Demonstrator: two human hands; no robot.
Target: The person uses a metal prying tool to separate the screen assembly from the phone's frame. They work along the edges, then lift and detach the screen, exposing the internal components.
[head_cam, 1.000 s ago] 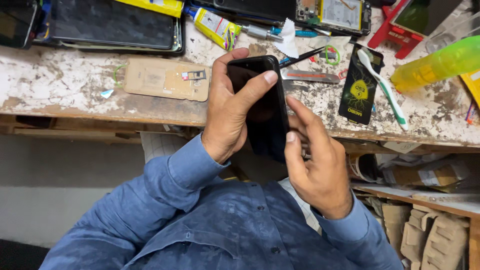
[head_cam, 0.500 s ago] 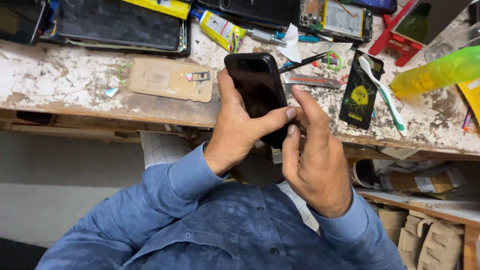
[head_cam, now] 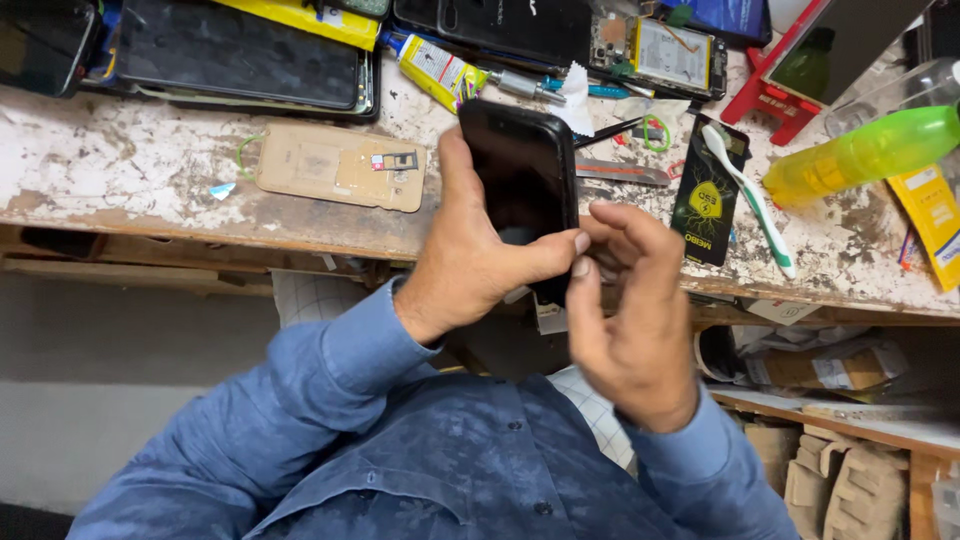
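Observation:
My left hand (head_cam: pixel 470 270) grips a black smartphone (head_cam: pixel 520 170) around its lower half and holds it upright, dark screen facing me, above the front edge of the worn workbench (head_cam: pixel 130 170). The thumb wraps across the phone's lower right edge. My right hand (head_cam: pixel 630 320) is just right of the phone with its fingers curled. Its fingertips touch the phone's lower right edge beside my left thumb. The phone's bottom end is hidden behind both hands.
On the bench lie a tan backing plate (head_cam: pixel 335 165), a dark tablet (head_cam: pixel 240 50), a yellow glue tube (head_cam: pixel 435 70), a black packet (head_cam: pixel 705 195), a white and green toothbrush (head_cam: pixel 750 190), a green bottle (head_cam: pixel 865 150), an opened phone body (head_cam: pixel 665 50) and a red stand (head_cam: pixel 790 90). Shelves with packets sit below right.
The phone has turned more upright and risen a little in my left hand. My right hand slid from the phone's right side down to its lower right edge.

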